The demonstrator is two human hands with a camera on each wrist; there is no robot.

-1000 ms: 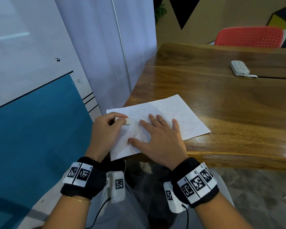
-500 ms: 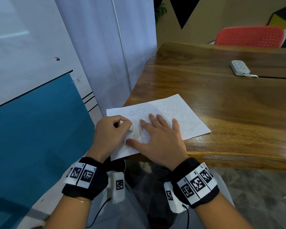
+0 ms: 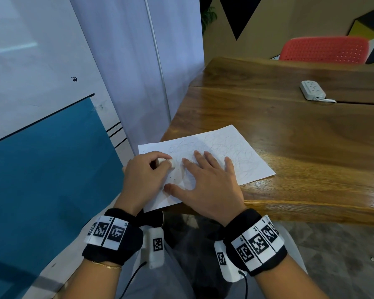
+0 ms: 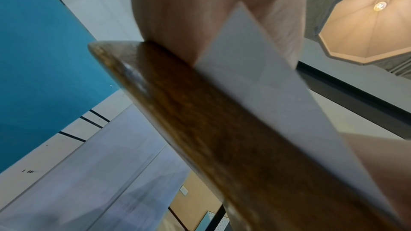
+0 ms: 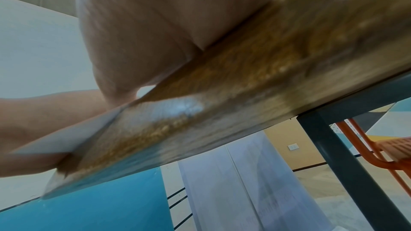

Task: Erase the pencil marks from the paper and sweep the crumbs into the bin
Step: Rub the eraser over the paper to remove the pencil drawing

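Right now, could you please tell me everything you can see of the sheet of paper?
The sheet of paper is white, covered in thin looping pencil scribbles, lying flat and askew at the wooden table's near corner, its near-left corner overhanging the edge. The right hand presses it flat; the left hand holds a white eraser on it. Dark crumbs dot it between the hands.

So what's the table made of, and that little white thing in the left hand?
The table looks like solid wood with a glossy varnish: brown grain streaks and shiny reflections along its edge. The white block pinched in the left hand seems to be a rubber eraser, matte and rounded; dark crumbs lie on the paper beside it.
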